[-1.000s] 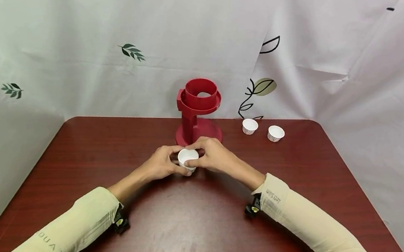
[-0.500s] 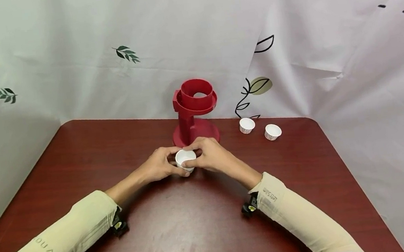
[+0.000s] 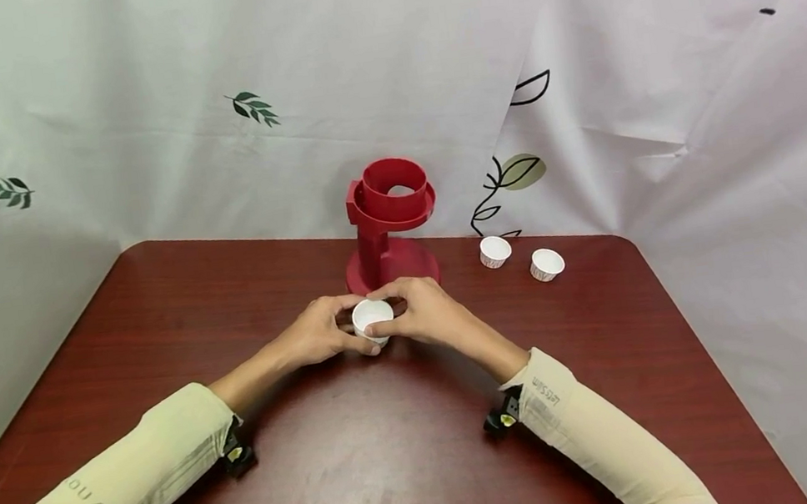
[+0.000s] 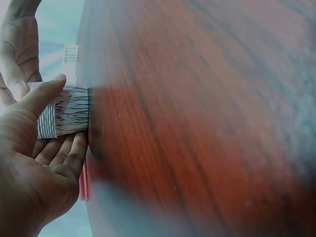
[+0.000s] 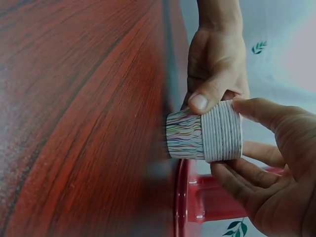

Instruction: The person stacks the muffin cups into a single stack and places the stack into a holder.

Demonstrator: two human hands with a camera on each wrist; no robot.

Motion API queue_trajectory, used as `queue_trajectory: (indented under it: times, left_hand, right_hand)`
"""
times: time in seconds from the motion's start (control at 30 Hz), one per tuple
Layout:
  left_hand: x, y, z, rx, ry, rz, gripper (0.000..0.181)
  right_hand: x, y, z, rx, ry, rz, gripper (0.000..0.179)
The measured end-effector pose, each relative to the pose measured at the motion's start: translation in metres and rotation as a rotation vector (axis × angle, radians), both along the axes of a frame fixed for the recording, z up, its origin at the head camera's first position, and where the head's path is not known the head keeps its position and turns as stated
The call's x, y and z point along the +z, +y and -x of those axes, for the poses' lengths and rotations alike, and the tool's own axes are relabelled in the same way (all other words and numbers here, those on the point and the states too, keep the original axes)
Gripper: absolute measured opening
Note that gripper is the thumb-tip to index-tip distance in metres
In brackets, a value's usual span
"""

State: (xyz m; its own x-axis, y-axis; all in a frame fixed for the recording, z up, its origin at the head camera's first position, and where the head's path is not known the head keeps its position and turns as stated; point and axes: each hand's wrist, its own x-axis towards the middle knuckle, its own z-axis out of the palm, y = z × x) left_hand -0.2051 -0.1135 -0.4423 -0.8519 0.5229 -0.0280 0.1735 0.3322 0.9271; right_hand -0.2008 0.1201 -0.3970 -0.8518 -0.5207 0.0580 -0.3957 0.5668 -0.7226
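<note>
Both hands are around a stack of nested paper cups (image 3: 371, 313), which stands upright on the table in front of the red stand. Colourful wavy lines cover the lowest cup of the stack (image 5: 185, 136), and several white rims are layered above it. My left hand (image 3: 321, 331) holds the stack from the left, its thumb on the near side and its fingers behind. From the right, my right hand (image 3: 426, 312) pinches the stack by its rims, thumb and fingertips on opposite sides. The left hand (image 4: 39, 163) has its fingers low along the patterned wall.
Behind the hands stands a red plastic stand (image 3: 374, 247) with a round base and an upper ring. Two single paper cups, one nearer the wall (image 3: 495, 252) and one farther right (image 3: 546, 265), stand on the dark red wooden table (image 3: 241, 280). White cloth walls (image 3: 171, 146) surround the table.
The head view has shifted slightly. Both hands keep their hold on the cup stack in the same place.
</note>
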Motion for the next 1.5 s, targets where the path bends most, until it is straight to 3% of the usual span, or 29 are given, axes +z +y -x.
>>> queue_trajectory:
  times: [0.37,0.73,1.03,1.23,1.5]
  left_hand:
    - [0.003,0.003,0.004,-0.026,0.033,0.031,0.070]
    - [0.005,0.001,0.005,0.024,0.077,0.059,0.076]
    - [0.005,-0.001,0.004,0.023,0.105,0.025,0.067]
    - [0.005,0.000,0.002,0.029,0.084,0.022,0.058]
    - [0.003,0.001,0.001,0.033,0.088,0.027,0.059]
  right_hand:
    - [-0.005,0.015,0.003,-0.050,-0.045,0.071,0.053]
    - [0.001,0.037,0.004,-0.121,-0.028,0.072,0.055]
    - [0.003,0.052,0.005,-0.148,-0.026,0.066,0.056]
    - [0.005,0.060,0.003,-0.169,-0.038,0.076,0.056]
    - [0.007,0.075,0.002,-0.197,-0.025,0.061,0.053]
